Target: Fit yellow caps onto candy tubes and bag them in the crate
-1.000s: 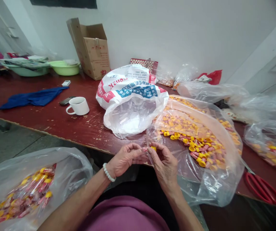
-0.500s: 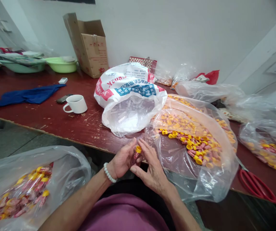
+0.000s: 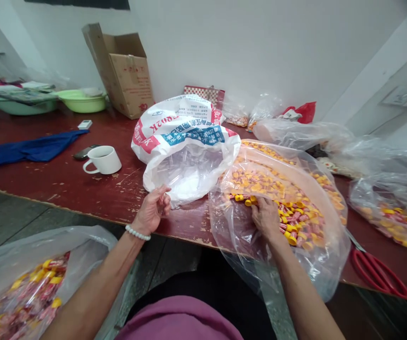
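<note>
My right hand reaches into a clear plastic bag on the table. Its bent fingers close at a small red-patterned tube with a yellow cap, at the edge of a heap of such capped tubes; the fingertips are partly hidden. My left hand, with a pale bead bracelet at the wrist, hovers at the table edge. Its fingers are loosely curled and apart, with nothing visible in them. Just beyond it lies a white printed bag, its mouth facing me and whitish contents inside.
At lower left, a large plastic bag holds more capped tubes. Red-handled scissors lie at the right edge. A white mug, a blue cloth, a cardboard box and a green basin stand or lie to the left.
My hands have parted from around one yellow-capped tube. The right hand has moved right into the heap, the left hand left toward the white bag. That tube is no longer seen between them.
</note>
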`<state>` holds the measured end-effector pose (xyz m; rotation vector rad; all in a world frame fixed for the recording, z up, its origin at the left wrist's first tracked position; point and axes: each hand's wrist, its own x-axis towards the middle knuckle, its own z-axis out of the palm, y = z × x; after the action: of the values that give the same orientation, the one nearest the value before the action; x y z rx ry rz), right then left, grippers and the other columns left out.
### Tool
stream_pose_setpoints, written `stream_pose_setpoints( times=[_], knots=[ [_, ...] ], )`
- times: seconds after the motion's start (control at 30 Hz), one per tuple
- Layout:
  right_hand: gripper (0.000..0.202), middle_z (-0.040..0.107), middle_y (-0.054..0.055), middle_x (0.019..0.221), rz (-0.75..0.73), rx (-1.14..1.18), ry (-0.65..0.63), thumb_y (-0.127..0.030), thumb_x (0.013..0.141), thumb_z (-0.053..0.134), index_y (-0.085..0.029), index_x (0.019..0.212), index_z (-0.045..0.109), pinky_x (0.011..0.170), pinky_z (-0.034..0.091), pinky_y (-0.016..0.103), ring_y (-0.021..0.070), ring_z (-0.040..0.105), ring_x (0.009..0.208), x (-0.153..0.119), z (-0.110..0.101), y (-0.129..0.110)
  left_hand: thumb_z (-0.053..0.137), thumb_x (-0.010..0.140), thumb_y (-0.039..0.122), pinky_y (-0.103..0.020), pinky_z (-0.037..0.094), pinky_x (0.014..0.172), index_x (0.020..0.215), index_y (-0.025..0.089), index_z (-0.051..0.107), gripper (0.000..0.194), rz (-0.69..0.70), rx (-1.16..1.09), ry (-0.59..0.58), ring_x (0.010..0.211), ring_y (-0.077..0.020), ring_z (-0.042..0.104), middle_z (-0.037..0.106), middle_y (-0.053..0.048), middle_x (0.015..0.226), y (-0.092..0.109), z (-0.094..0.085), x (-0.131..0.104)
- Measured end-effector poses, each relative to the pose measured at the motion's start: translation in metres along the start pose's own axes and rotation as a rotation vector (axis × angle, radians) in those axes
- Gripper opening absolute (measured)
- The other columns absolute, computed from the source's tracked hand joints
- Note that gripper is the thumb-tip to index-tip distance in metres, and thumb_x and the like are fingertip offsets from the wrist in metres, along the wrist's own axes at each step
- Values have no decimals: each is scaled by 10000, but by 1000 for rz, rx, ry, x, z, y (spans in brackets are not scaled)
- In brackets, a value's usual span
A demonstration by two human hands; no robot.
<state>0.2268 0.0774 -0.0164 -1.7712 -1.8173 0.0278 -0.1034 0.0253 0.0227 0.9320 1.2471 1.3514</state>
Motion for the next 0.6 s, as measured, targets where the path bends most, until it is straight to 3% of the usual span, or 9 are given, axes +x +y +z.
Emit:
stream_pose_setpoints(
  times=[0.1, 0.17, 0.27, 0.37, 0.5, 0.6],
  knots=[
    [248, 606, 139, 1064, -30, -3, -56, -174, 801, 471, -178, 971, 651, 836, 409, 386, 271, 534, 969, 2, 7, 0, 524, 743, 392, -238, 382, 475, 925, 149, 547, 304, 273, 546, 179, 475, -108, 440, 420, 44, 576, 4, -16, 36],
    [178, 620, 117, 973, -36, 8, -85, -186, 792, 490, -194, 844, 660, 767, 424, 352, 243, 557, 875, -1, 10, -1, 538, 719, 292, -264, 405, 549, 900, 146, 600, 241, 353, 745, 204, 577, -146, 501, 488, 4, 633, 5, -24, 61],
    [155, 623, 106, 895, -37, 51, -89, -183, 778, 488, -188, 772, 643, 745, 435, 343, 224, 572, 811, -6, 11, 0, 547, 666, 141, -304, 420, 730, 808, 187, 677, 198, 439, 964, 107, 839, -210, 553, 598, -54, 875, 5, -27, 91],
    [179, 637, 100, 945, -32, 122, -49, -202, 766, 489, -183, 869, 633, 803, 450, 359, 234, 589, 894, -15, 3, 1, 545, 648, 58, -315, 403, 808, 762, 230, 708, 263, 485, 1166, -71, 917, -216, 551, 606, -47, 1039, 4, -24, 109],
    [326, 673, 77, 915, 81, 280, 3, -351, 854, 448, -178, 1108, 555, 710, 494, 345, 197, 641, 727, -33, -13, -10, 513, 734, 47, -319, 395, 813, 784, 222, 708, 267, 505, 1328, -222, 915, -204, 548, 587, -57, 1090, 3, -19, 119],
    [472, 675, 52, 821, 243, 527, 13, -491, 831, 510, -171, 1179, 501, 594, 492, 316, 170, 620, 572, -45, -23, -28, 526, 768, 49, -306, 389, 825, 800, 183, 693, 216, 499, 1387, -265, 895, -182, 542, 601, -58, 975, 3, -16, 119]
  ],
)
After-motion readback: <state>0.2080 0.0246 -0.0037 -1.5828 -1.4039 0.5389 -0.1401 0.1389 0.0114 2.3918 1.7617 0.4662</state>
